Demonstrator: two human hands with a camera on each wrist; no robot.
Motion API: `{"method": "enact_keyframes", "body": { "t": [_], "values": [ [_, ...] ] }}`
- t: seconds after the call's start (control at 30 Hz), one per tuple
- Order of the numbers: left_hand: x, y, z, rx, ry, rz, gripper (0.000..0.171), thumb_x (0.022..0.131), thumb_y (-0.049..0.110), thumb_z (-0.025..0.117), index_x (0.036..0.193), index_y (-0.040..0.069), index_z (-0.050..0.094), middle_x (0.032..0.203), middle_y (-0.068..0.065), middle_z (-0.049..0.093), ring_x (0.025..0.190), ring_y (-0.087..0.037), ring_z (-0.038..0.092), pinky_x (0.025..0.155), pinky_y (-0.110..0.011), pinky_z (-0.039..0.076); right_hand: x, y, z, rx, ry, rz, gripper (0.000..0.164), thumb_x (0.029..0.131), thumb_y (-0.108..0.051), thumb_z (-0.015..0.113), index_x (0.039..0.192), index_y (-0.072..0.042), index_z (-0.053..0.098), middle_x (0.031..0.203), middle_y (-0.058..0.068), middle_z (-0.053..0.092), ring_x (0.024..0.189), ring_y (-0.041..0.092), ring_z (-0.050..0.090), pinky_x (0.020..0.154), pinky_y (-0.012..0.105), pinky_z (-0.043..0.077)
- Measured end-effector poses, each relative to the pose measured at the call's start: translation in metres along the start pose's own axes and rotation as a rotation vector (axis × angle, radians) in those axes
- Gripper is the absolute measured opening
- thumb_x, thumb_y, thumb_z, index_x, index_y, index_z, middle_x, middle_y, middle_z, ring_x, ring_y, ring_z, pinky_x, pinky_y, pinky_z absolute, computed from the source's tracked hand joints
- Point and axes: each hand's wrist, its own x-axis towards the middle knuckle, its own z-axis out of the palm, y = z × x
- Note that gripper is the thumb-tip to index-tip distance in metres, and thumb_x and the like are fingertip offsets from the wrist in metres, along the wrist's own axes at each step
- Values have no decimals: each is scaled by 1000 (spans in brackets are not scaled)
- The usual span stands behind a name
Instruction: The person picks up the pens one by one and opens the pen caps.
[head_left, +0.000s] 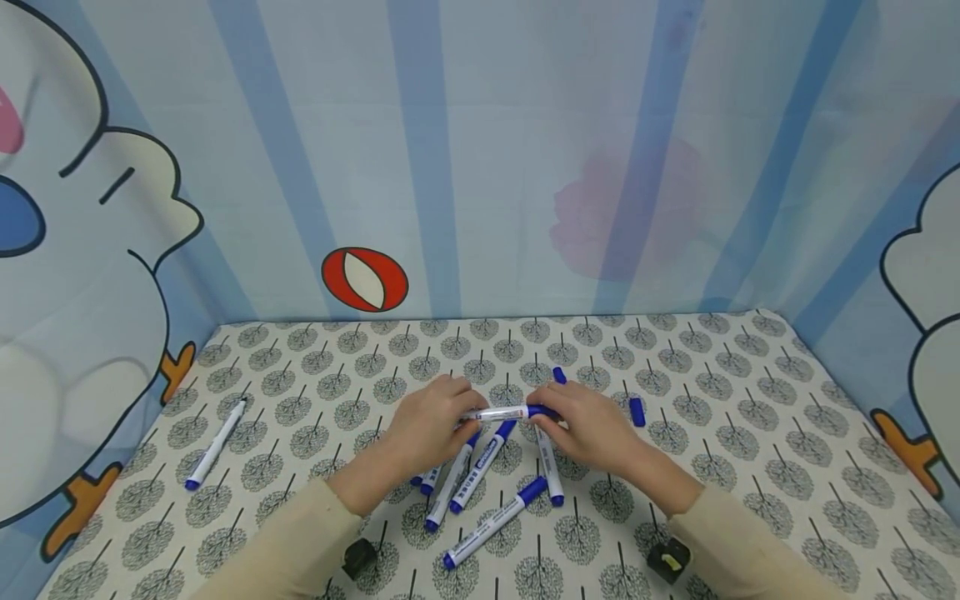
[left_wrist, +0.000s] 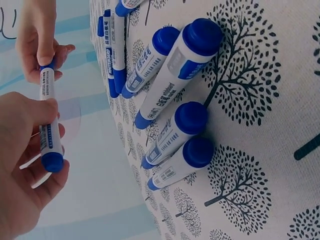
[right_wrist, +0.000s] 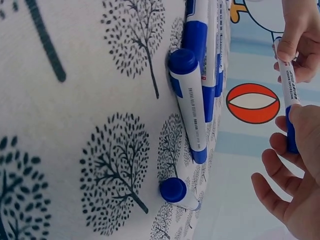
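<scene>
A white whiteboard marker [head_left: 501, 413] with a blue cap is held level above the table between both hands. My left hand [head_left: 431, 421] pinches the white barrel near its blue end, which shows in the left wrist view. My right hand [head_left: 592, 421] grips the blue cap [right_wrist: 291, 135] between thumb and fingers. The cap sits on the barrel. Beneath the hands lie several capped markers, among them one marker [head_left: 491, 529] nearest the front and another marker [head_left: 551, 471] below the right hand. The left hand partly covers some of the group.
At the far left lies an uncapped marker [head_left: 216, 444] with its dark tip pointing away. A loose blue cap [head_left: 637, 411] lies right of the right hand; a blue piece [head_left: 559, 375] shows behind that hand. A patterned cloth [head_left: 750, 467] covers the table, with a printed curtain [head_left: 510, 167] behind.
</scene>
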Motion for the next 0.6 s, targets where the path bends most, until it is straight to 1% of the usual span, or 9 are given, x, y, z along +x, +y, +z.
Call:
{"method": "enact_keyframes", "body": {
  "t": [0.13,0.33,0.4,0.47,0.5,0.6],
  "values": [
    [0,1,2,20,51,53,13,80,20,70,91,17,67,79,8,54,69,-7,46,53,-15,37,0,1,-2,3,-16,-9,17,85,-23,65,101,-19,63,86,-8,61,69,4,49,59,18,42],
    [0,0,4,27,104,82,13,79,19,71,91,16,67,75,7,51,64,-7,42,48,-14,31,2,3,-5,24,-37,-27,16,86,-23,63,101,-20,63,88,-8,62,75,6,53,64,21,44],
    [-1,-1,4,43,116,107,14,79,19,71,91,15,66,76,6,51,64,-8,43,49,-14,32,2,7,-5,46,-51,-37,14,88,-22,61,101,-19,63,86,-8,62,73,6,52,63,21,43],
    [-4,-7,3,76,138,122,15,78,16,71,92,14,65,77,5,52,64,-8,44,48,-14,32,-1,14,-5,53,-52,-22,11,89,-20,59,99,-16,63,79,-8,58,66,5,48,58,20,41],
    [-7,-11,2,91,149,119,17,77,16,72,92,14,65,77,5,52,64,-9,44,49,-14,32,-4,19,-5,47,-49,-4,10,90,-19,59,98,-16,63,76,-9,57,64,4,46,57,20,40],
    [-19,-26,-1,142,177,75,21,72,12,76,90,14,66,74,5,50,61,-9,42,47,-16,31,-13,35,-8,17,-33,65,9,89,-17,59,96,-13,63,71,-10,52,59,3,42,53,20,37]
  ]
}}
